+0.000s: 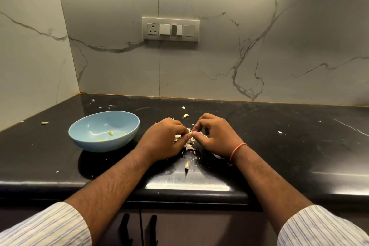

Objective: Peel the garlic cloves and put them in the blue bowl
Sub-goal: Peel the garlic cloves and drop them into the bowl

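Black counter (pixel 259 136): garlic clove (pixel 190 133) between both hands' pinching fingertips (pixel 194 135).

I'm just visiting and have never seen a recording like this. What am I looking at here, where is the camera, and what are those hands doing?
There is no machine here: a person wears one wide-angle camera on the head, looking down at their own arms. The left hand and right hand meet over a black counter, pinching a garlic clove between the fingertips to peel it. Papery garlic skins lie beneath the hands. To the left stands a blue bowl with a few peeled cloves inside. More loose cloves lie behind the hands. A switch panel sits on the marble wall.
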Demonstrator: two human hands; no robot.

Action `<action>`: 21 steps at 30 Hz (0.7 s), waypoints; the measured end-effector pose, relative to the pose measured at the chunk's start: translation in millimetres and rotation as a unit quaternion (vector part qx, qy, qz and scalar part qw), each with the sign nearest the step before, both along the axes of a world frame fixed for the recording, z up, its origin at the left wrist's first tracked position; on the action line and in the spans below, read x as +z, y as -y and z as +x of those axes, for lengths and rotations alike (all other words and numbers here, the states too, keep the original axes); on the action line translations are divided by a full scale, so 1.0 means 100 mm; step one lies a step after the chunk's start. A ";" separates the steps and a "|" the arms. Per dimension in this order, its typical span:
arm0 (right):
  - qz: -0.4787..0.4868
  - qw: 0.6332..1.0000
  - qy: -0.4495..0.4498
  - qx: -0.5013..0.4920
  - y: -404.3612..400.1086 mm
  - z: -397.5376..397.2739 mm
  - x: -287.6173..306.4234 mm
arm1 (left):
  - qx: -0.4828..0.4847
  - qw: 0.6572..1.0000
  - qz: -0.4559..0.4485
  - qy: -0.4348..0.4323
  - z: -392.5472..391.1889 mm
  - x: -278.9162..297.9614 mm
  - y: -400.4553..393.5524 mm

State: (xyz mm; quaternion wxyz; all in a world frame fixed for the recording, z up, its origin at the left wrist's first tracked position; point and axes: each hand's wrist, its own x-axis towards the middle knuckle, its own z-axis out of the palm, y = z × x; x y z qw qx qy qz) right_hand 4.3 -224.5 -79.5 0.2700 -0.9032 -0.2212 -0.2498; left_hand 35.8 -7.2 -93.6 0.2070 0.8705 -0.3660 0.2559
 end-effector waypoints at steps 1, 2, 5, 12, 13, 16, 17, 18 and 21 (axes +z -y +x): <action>0.020 1.000 0.000 0.001 0.00 0.00 0.00 | 0.004 1.000 0.000 -0.003 0.00 0.00 0.00; 0.039 0.999 0.000 0.003 -0.01 0.00 0.00 | 0.007 1.000 -0.002 -0.007 0.00 0.00 0.00; 0.119 0.992 -0.031 0.033 -0.02 -0.02 0.02 | 0.011 0.999 -0.026 -0.021 0.00 0.02 0.00; 0.237 0.963 -0.096 0.088 -0.01 0.03 0.04 | -0.027 0.994 -0.081 -0.062 0.01 0.02 -0.01; 0.254 0.957 -0.106 0.097 -0.01 0.04 0.04 | -0.031 0.995 -0.076 -0.061 0.01 0.02 -0.02; 0.273 0.947 -0.126 0.115 -0.02 0.01 0.05 | -0.027 0.996 -0.065 -0.055 0.01 0.02 -0.01; 0.278 0.945 -0.130 0.115 -0.02 0.00 0.06 | -0.023 0.997 -0.058 -0.053 0.01 0.02 -0.01; 0.287 0.942 -0.135 0.113 -0.03 0.00 0.07 | -0.017 0.997 -0.050 -0.050 0.01 0.02 -0.01; 0.299 0.939 -0.145 0.092 0.00 -0.01 0.09 | 0.005 0.997 -0.052 -0.055 0.03 0.02 -0.01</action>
